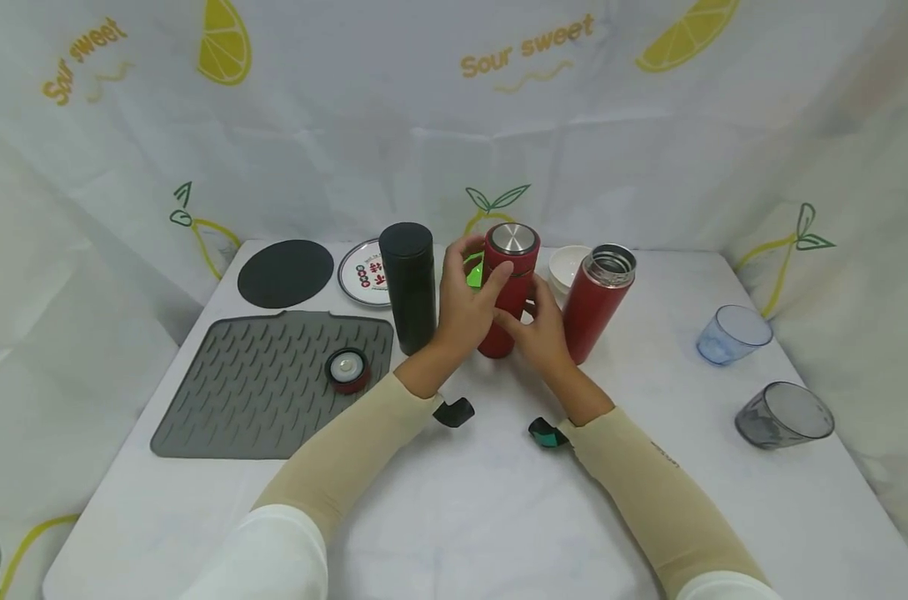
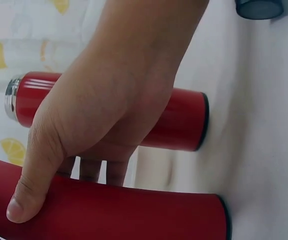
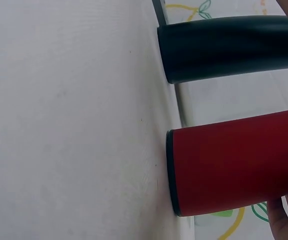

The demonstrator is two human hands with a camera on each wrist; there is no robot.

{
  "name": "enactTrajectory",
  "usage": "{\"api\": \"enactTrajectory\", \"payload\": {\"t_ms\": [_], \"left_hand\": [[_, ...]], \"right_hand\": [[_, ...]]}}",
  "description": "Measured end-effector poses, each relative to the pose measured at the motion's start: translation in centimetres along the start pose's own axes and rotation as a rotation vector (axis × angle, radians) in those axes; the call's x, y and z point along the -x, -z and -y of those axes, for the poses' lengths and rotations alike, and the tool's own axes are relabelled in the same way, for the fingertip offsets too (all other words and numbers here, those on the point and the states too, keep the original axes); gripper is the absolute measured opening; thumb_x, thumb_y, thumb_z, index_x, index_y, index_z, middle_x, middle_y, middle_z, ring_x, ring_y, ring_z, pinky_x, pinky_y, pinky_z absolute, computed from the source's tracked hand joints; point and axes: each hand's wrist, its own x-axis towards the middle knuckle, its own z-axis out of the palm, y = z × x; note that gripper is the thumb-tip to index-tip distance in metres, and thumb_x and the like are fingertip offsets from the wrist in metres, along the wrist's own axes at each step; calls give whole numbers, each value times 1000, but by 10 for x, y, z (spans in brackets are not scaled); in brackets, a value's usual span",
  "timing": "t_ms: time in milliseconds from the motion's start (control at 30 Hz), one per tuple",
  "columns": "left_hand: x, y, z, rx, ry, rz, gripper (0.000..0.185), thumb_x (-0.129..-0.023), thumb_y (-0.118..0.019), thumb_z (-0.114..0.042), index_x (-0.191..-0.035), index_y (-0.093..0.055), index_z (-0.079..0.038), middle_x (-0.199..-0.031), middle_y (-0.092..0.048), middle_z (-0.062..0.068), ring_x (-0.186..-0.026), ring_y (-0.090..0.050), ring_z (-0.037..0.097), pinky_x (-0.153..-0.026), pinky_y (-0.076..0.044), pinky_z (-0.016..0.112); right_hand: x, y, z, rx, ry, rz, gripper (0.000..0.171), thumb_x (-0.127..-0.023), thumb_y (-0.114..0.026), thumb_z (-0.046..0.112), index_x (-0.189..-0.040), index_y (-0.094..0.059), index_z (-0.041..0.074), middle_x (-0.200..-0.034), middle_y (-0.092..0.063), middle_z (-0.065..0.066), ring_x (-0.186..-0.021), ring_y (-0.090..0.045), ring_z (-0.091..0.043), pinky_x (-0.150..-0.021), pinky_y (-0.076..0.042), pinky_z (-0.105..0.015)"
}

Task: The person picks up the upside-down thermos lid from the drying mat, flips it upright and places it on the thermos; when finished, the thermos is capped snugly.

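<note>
A red thermos (image 1: 496, 343) with a steel-topped lid (image 1: 515, 239) stands upright between my hands. My left hand (image 1: 461, 312) grips it near the top, its thumb across the front by the lid. Lower down, my right hand (image 1: 547, 337) holds the body from the right side; the left wrist view shows that thumb lying along the red wall. Just right of the right hand is a second red flask (image 1: 598, 308), uncapped, with its steel mouth showing. A black tumbler (image 1: 410, 287) stands left of the left hand.
A grey ribbed mat (image 1: 236, 392) at the left carries a small dark red cap (image 1: 347, 371). Behind it lie a black round mat (image 1: 284, 273) and a round printed tray (image 1: 359, 275). A white bowl (image 1: 566, 265) sits between the flasks. Blue (image 1: 733, 333) and grey (image 1: 784, 415) glasses stand at the right.
</note>
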Motion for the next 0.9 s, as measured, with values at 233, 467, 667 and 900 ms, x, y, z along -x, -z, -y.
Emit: {"api": "enactTrajectory", "payload": {"t_ms": [233, 467, 667, 900], "left_hand": [[-6, -3, 0, 70, 12, 103, 54, -99, -54, -17, -147, -33, -5, -139, -46, 12, -127, -43, 18, -104, -39, 34], [-23, -10, 1, -6, 108, 108, 76, -81, -79, -31, -142, -37, -13, -130, -50, -2, -117, -49, 11, -89, -51, 28], [-11, -9, 1, -69, -18, -36, 71, -84, -77, -32, -139, -38, -10, -135, -45, 4, -124, -42, 13, -100, -44, 38], [-5, -6, 6, -8, -79, 4, 57, -99, -58, -21, -147, -34, -4, -142, -47, 10, -132, -40, 15, -109, -34, 37]], "right_hand": [[1, -2, -2, -10, 2, -1, 77, -85, -77, 13, -148, -34, 11, -138, -50, -10, -124, -49, -26, -105, -39, -45], [2, -1, -2, -19, 5, 14, 74, -86, -75, 16, -148, -35, 17, -139, -50, -5, -126, -47, -22, -105, -38, -44], [2, 3, -2, 12, -24, 10, 76, -86, -76, 26, -149, -34, 20, -140, -49, -1, -126, -48, -20, -105, -39, -44], [1, -1, 8, -12, -15, -3, 73, -87, -73, 11, -148, -33, 9, -138, -50, -13, -125, -48, -28, -105, -39, -44]]}}
